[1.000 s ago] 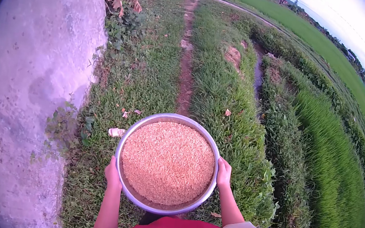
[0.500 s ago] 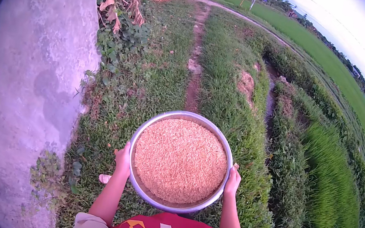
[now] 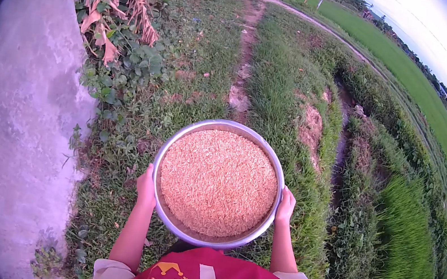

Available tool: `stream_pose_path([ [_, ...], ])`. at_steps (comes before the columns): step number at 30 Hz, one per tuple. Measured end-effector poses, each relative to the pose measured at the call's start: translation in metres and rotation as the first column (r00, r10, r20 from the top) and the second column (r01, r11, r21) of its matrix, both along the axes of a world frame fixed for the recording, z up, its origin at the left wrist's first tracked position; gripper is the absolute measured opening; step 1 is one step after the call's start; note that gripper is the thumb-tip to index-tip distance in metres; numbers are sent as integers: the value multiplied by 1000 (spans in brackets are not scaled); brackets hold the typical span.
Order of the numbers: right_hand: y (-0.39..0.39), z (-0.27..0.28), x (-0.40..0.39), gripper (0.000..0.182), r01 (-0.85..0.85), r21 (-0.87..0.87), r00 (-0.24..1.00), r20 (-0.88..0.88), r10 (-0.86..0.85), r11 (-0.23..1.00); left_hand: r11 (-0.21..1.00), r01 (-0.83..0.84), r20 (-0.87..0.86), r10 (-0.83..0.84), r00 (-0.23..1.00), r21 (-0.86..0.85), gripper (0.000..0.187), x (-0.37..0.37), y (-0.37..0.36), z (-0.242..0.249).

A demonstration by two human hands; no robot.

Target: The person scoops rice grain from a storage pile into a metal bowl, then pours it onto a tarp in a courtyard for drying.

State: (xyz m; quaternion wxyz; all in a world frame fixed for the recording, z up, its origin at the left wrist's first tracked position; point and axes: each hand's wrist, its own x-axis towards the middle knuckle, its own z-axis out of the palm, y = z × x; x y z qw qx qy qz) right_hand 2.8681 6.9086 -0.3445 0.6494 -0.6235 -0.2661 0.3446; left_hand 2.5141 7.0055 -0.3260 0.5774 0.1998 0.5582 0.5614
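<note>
Brimming with grain (image 3: pixel 218 181), the round basin (image 3: pixel 168 218) sat level at chest height between both hands. Left hand (image 3: pixel 146 187) gripped its left rim, right hand (image 3: pixel 285 206) its right rim, equally near. Grass (image 3: pixel 199 67) lay below, a concrete slab (image 3: pixel 16 110) to the left.

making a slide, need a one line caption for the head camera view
Both hands, left hand and right hand, hold a metal bowl full of grain above a grass path.
</note>
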Motion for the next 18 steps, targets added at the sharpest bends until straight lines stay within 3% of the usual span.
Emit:
stream_pose_path([
  [3,111,-16,29,37,-1,32,1000,-12,1,999,999,47,42,-47,998,3,39,24,127,-37],
  [6,223,-2,54,38,37,43,997,-62,-34,998,997,76,8,-76,997,11,40,63,258,-26],
  [9,311,0,90,38,89,-4,996,18,-89,996,993,103,64,-99,993,-61,39,105,357,-15],
  [12,399,0,132,35,101,-14,995,28,-101,995,984,176,-158,-178,971,-27,35,135,466,-48],
  [15,507,-23,183,35,110,-16,994,26,-110,994,978,206,-160,-208,965,-30,33,178,585,-82],
  [16,543,-25,197,36,113,-46,992,62,-110,993,979,202,-158,-206,966,-40,33,198,611,-77],
  [18,623,-23,220,36,175,-29,983,58,-173,984,992,126,26,-125,992,-19,35,252,673,-36],
])
